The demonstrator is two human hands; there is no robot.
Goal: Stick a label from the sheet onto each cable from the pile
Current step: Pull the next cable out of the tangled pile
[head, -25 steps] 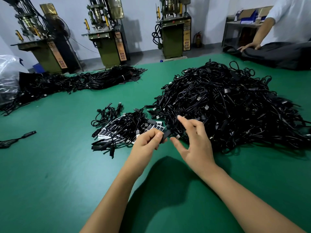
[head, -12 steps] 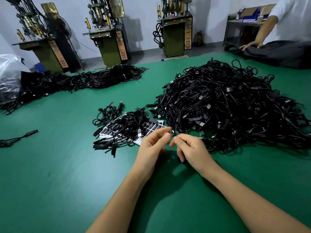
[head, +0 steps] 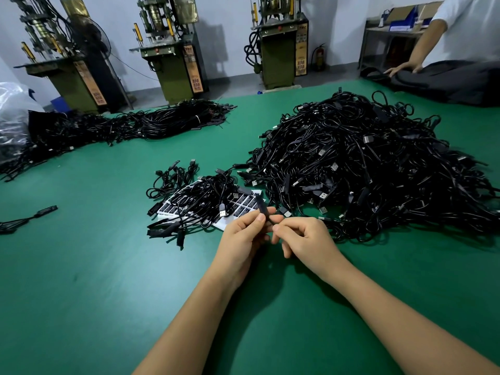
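Head view: left hand (head: 244, 234) and right hand (head: 303, 238) together pinch a black cable piece (head: 263, 208), long axis upright, tilted slightly left. Label sheet (head: 238, 205) lies just beyond, nearer the left hand; pile (head: 365, 163) ahead-right on bench (head: 81, 266).

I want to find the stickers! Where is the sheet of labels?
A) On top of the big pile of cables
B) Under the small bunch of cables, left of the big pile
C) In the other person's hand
B: the label sheet lies flat on the green table, partly covered by the small bunch of cables, left of the big pile.
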